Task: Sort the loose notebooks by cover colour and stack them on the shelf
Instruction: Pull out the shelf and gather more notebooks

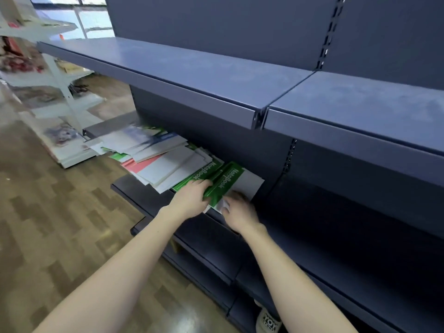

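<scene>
A dark blue-grey metal shelving unit (348, 109) runs across the view above a floor of wood-pattern planks (48, 224), with a pale rack of blurred goods (48, 97) standing off to the left. On the second shelf (134, 188) down lies a loose heap of notebooks (153, 155), fanned and overlapping; most show white or pale grey faces, one shows a salmon-pink cover (144, 164), a few have blue edges toward the back, and slivers of green peek out at the left of the heap. At the right end of the heap two green notebooks sit side by side, each with "NoteBook" printed in white along its cover. The nearer green notebook (223, 186) is tilted with its near edge lifted, and the left hand (189, 200) holds it at its left edge, fingers curled over the cover. The other green notebook (197, 176) lies flatter just to the left, partly under the white ones, and the left fingers also overlap its near corner. A white sheet or cover (249, 183) lies beneath and to the right of the held notebook. The right hand (240, 212) is at the notebook's near right corner, its fingers blurred, so whether it grips or merely touches cannot be told. A pale shoe with printed lettering (268, 320) shows at the bottom by the lowest shelf.
</scene>
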